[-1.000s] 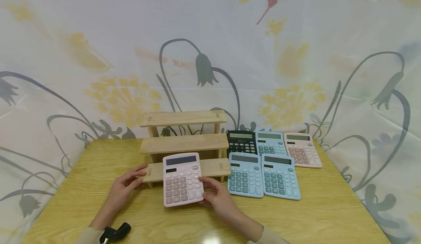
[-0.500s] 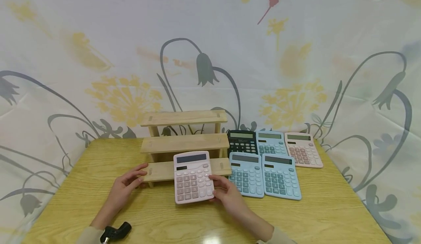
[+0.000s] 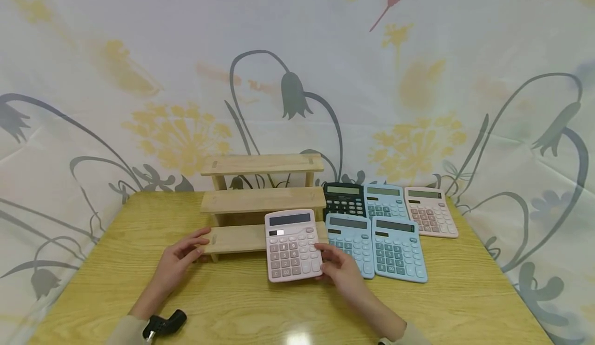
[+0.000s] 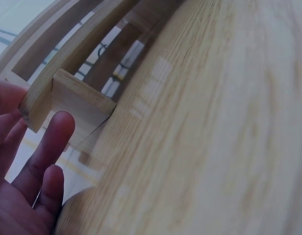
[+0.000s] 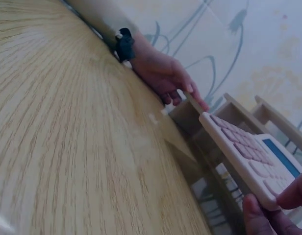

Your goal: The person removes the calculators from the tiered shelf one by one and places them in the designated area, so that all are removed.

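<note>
In the head view my right hand (image 3: 343, 271) grips the lower right edge of a pink calculator (image 3: 294, 249). The calculator is tilted up, its keys and display facing me, in front of the lowest step of a three-tier wooden shelf (image 3: 262, 199). Seen from the right wrist, the calculator (image 5: 246, 156) is pinched with the thumb (image 5: 294, 193) on its key side and fingers beneath. My left hand (image 3: 178, 257) holds the left end of the lowest step. The left wrist view shows fingertips at the board's end (image 4: 38, 105), the other fingers spread below it.
Right of the shelf lie a black calculator (image 3: 344, 199), a blue calculator (image 3: 384, 200) and another pink calculator (image 3: 429, 213). Two more blue calculators, one partly behind my right hand (image 3: 355, 231) and one beside it (image 3: 398, 252), lie in front on the wooden table (image 3: 232, 309).
My right hand has carried the pink calculator rightward along the lowest step, now at its right part. The left hand stays at the shelf's left end.
</note>
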### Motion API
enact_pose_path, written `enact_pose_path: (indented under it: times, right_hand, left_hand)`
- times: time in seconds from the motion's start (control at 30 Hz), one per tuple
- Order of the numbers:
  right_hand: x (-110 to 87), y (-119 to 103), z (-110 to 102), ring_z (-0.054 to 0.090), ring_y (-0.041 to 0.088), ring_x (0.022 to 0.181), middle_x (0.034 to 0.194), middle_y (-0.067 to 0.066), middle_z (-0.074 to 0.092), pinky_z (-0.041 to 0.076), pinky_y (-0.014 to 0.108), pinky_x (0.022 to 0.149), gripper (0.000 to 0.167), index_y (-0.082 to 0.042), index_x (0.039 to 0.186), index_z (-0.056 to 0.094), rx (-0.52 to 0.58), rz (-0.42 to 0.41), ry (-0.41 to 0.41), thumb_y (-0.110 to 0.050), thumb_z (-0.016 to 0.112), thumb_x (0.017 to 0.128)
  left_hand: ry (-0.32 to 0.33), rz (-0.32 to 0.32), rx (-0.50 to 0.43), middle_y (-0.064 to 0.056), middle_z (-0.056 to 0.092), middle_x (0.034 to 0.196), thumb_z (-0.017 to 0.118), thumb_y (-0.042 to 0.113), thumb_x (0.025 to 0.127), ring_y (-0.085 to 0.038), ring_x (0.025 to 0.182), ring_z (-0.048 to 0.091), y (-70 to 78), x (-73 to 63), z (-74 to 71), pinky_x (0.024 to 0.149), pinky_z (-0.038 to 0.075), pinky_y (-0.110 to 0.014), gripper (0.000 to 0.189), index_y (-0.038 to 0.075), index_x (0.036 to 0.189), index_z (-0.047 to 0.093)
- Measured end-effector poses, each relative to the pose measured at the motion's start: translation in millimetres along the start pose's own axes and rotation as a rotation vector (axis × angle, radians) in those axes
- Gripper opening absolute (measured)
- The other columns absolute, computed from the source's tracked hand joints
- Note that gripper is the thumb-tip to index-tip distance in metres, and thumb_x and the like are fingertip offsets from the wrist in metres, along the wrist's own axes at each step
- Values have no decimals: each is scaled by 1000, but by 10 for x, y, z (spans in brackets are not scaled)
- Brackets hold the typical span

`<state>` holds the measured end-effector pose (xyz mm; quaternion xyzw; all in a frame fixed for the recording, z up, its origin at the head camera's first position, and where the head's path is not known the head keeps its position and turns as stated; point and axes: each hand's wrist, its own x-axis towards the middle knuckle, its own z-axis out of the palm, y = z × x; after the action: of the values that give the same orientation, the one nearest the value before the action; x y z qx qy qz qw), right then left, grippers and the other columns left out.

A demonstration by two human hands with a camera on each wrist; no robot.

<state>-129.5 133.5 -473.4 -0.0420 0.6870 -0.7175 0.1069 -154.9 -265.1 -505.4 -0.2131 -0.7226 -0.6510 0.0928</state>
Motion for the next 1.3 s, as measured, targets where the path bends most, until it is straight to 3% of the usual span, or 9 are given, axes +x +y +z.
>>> enact_pose_path:
  times: [0.23, 0.5, 0.7, 0.9, 1.03, 1.3]
  right_hand:
    - [-15, -42, -131, 61, 25, 97, 120, 22, 58, 56, 37, 80, 47, 3, 137, 53, -37, 13, 68, 12, 49, 91]
    - [-47, -44, -308, 60, 27, 98, 119, 19, 61, 56, 35, 79, 47, -2, 133, 59, -68, 41, 174, 12, 49, 89]
    - [-100, -56, -508, 60, 27, 102, 127, 20, 57, 55, 35, 81, 49, -2, 137, 54, -64, 66, 210, 11, 48, 91]
    - [-160, -77, -735, 60, 22, 104, 134, 21, 53, 55, 32, 81, 49, -3, 141, 49, -106, 98, 241, 8, 47, 93]
    - [-213, -94, -856, 61, 18, 99, 134, 22, 52, 55, 30, 80, 50, -1, 142, 48, -125, 91, 261, 9, 47, 93]
    - [-323, -144, -1103, 61, 12, 98, 130, 19, 53, 55, 29, 81, 50, 2, 144, 43, -123, 85, 284, 8, 46, 95]
  left_hand:
    - [5, 0, -3, 0, 59, 138, 53, -10, 98, -9, 104, 65, 14, 10, -14, 74, 57, -30, 19, -18, 113, 62]
    - [3, 8, -22, -3, 59, 138, 53, -10, 98, -10, 105, 66, 29, 12, -11, 74, 57, -31, 19, -18, 112, 61]
    - [-1, 25, -40, -8, 59, 138, 52, -12, 97, -11, 105, 66, 21, 19, 4, 74, 57, -31, 19, -20, 112, 61]
    - [6, 3, -17, -6, 59, 138, 54, -9, 98, -10, 106, 65, 5, 15, 13, 74, 57, -30, 18, -18, 112, 62]
    - [11, -9, -3, -5, 59, 138, 54, -8, 98, -10, 105, 65, -4, 9, 13, 74, 57, -31, 18, -17, 112, 63]
    - [10, -9, 11, -14, 57, 139, 54, -8, 98, -9, 103, 66, -16, 1, 7, 73, 57, -31, 18, -16, 112, 63]
